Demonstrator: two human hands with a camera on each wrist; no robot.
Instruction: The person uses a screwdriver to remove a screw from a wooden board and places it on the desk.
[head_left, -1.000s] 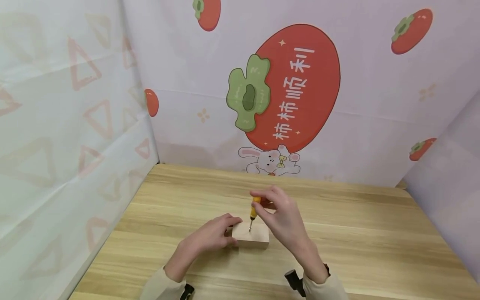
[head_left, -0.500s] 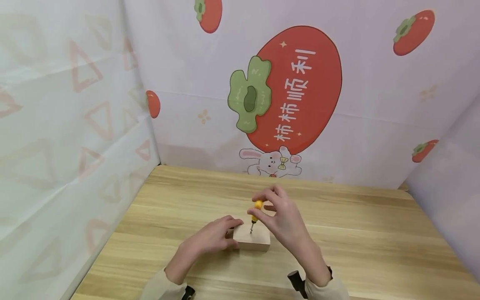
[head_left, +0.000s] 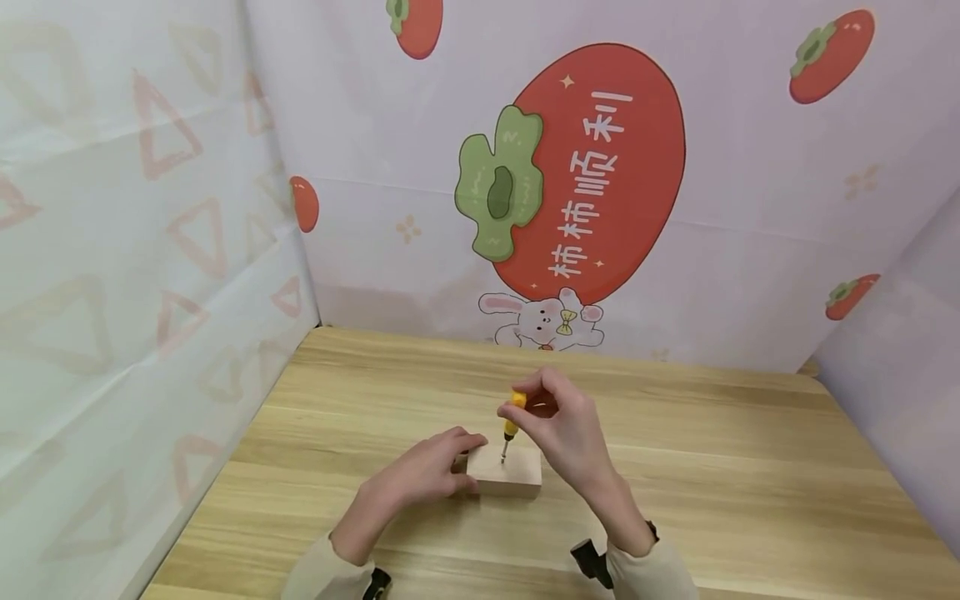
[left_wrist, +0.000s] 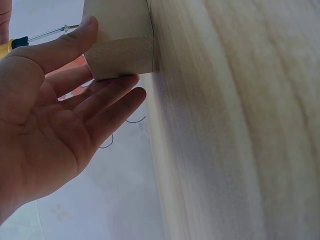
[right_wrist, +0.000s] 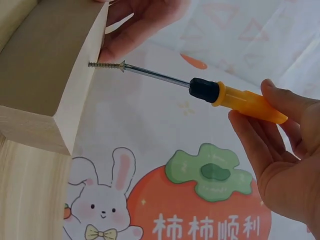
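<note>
A pale wooden block (head_left: 504,473) lies flat on the table. My left hand (head_left: 420,473) grips its left end, thumb on the near side and fingers on the far side, as the left wrist view also shows with the block (left_wrist: 120,55). From the block's top face rises a threaded screw (right_wrist: 107,65), much of its shank still visible. A screwdriver (right_wrist: 245,102) with a yellow handle and black collar has its tip at the screw head. My right hand (head_left: 566,421) pinches the handle's end between thumb and fingers, the tool leaning slightly right.
The wood-grain table (head_left: 735,483) extends around the block. Behind it hangs a white cloth backdrop (head_left: 360,267) with persimmon and rabbit prints, and another printed cloth (head_left: 112,292) stands at the left. Dark wrist-camera mounts (head_left: 591,562) sit by the sleeves.
My right fingers have shifted around the screwdriver handle, opening partly half a second ago and closing on it again now. The left hand and block keep their place.
</note>
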